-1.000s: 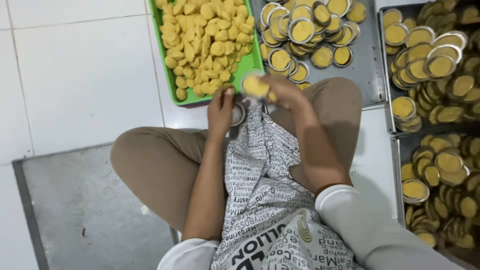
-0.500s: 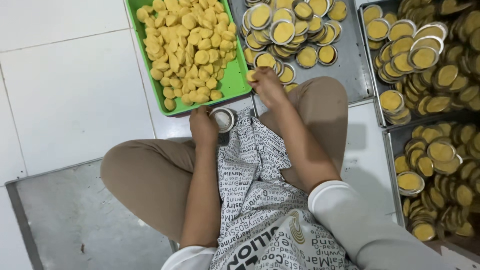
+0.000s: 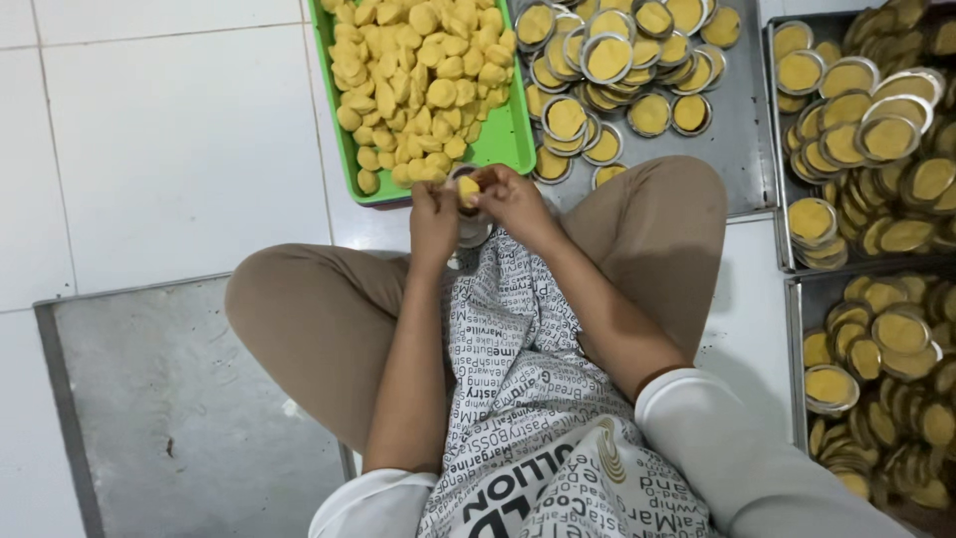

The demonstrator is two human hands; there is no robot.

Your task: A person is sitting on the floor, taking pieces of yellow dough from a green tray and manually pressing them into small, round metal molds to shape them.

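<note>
1. Closest to the camera, at the bottom middle of the frame, lies a printed black-and-white apron (image 3: pixel 538 399) over the lap of a person sitting cross-legged in tan trousers (image 3: pixel 319 329), with white sleeves (image 3: pixel 737 448) at the lower edge.
2. At the lower left, a grey metal sheet (image 3: pixel 159 399) lies flat on the white tiled floor (image 3: pixel 169 149).
3. Both forearms run up from the sleeves to the middle of the frame, where the hands meet just below the green tray.
4. The left hand (image 3: pixel 435 214) has its fingers closed round a small round metal cup (image 3: pixel 472 227), only partly seen between the two hands.
5. The right hand (image 3: pixel 513 194) touches the left, its fingertips pinched together on a yellow dough piece (image 3: pixel 466 189) that sits at the top of the cup.
6. Just above the hands, at the upper middle, the green tray (image 3: pixel 503 139) holds a heap of loose dough lumps (image 3: pixel 423 80), its near edge just beside the fingers.
7. To the right of it, a grey metal tray (image 3: pixel 742 149) carries filled cups (image 3: pixel 607 60) stacked and overlapping, each showing a flat yellow top.
8. At the upper right edge, a second metal tray (image 3: pixel 782 199) is packed with more filled cups.
9. Below it, at the right edge, a third tray (image 3: pixel 797 329) holds a further pile of the same.
</note>
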